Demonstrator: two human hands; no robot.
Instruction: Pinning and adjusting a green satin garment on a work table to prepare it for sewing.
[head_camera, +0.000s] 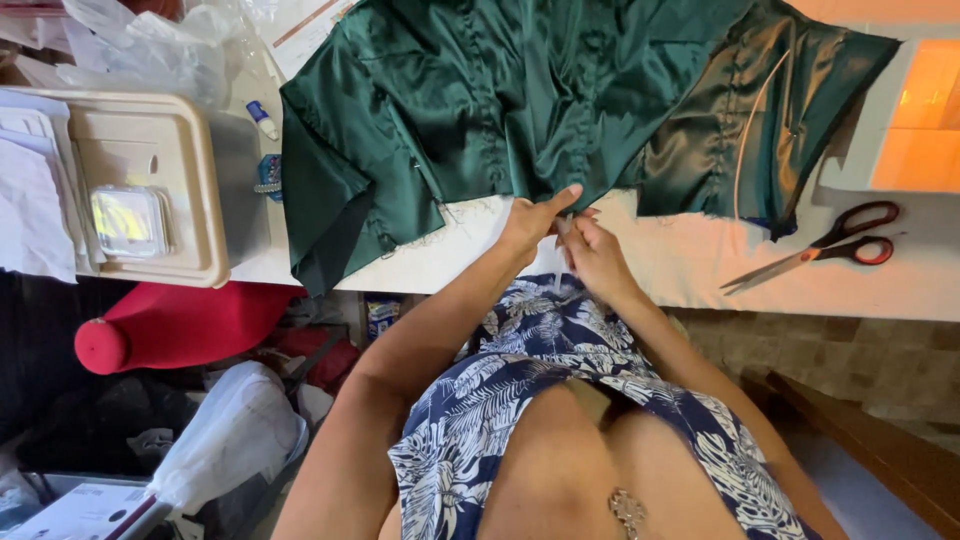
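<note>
Green satin garment (520, 110) spread on white worktop (700, 265); lower hem pinched by left hand (530, 222) and right hand (592, 245), fingers closed together. Red-handled scissors (825, 245) laid well right.

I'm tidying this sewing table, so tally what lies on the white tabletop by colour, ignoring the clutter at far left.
Green: 1, satin garment, pinched at its hem by left hand and right hand
Red: 1, scissors
Beige: 1, sewing machine case
Total: 3
</note>
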